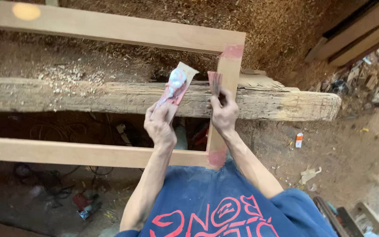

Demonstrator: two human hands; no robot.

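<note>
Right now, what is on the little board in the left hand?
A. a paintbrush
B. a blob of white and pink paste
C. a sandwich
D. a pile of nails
B: the left hand holds a small board with a lump of white and pink paste on it, above the wooden frame.

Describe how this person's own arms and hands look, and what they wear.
Both arms are bare from the short sleeves down, lean, with no gloves, watch or rings visible. The left hand and right hand are bare too. The shirt is dark blue with short sleeves and large red outlined lettering across the front. No tattoos or bandages show.
</note>
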